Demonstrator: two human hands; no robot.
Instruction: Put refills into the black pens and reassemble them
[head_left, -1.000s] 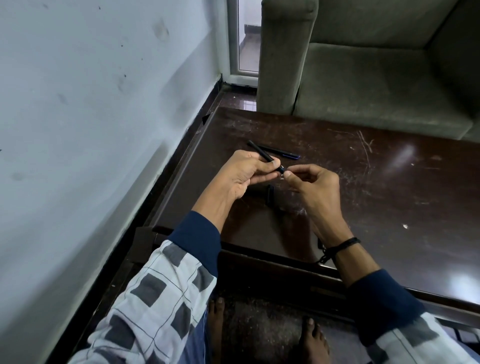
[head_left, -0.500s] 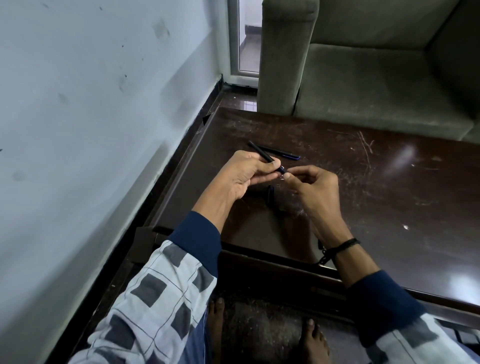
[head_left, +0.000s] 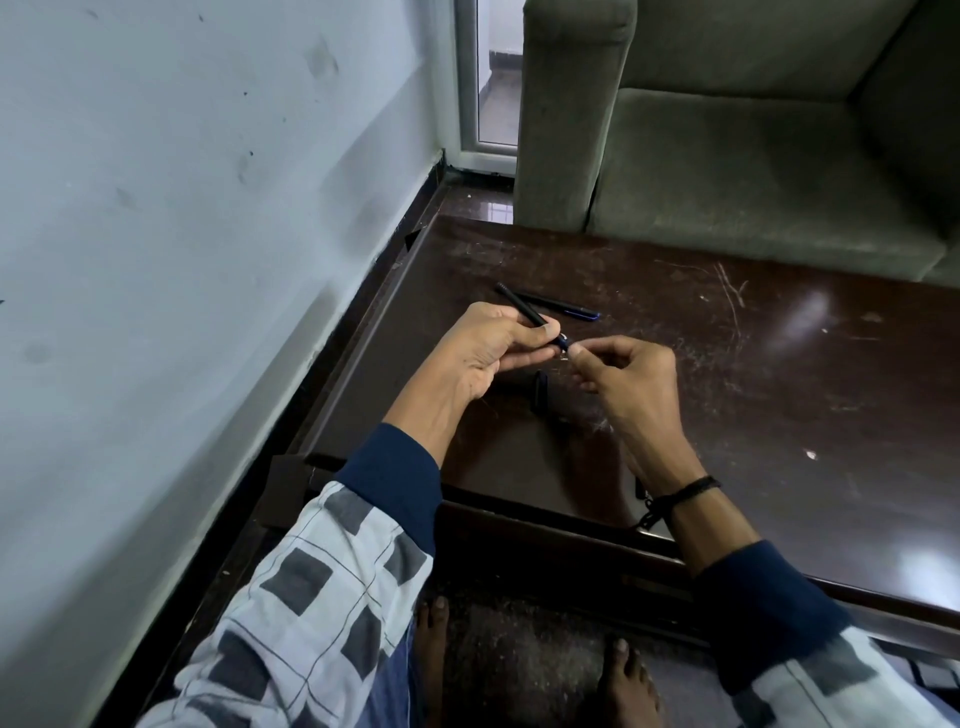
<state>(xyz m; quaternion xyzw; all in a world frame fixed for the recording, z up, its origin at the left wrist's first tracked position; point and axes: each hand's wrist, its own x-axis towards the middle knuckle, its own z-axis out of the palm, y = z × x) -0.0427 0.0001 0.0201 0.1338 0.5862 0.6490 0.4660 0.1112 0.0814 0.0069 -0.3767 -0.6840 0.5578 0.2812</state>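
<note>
Scratched dark wooden table (head_left: 779, 364), grey-green sofa (head_left: 753, 171), pale marked wall (head_left: 182, 208).

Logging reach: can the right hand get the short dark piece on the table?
Probably yes: the short dark piece lies uncovered beside the right hand, though it pinches the black pen's tip.

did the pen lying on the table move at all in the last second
No. The pen lies in the same spot on the table, its blue end just as far from the long scratches as before.
</note>
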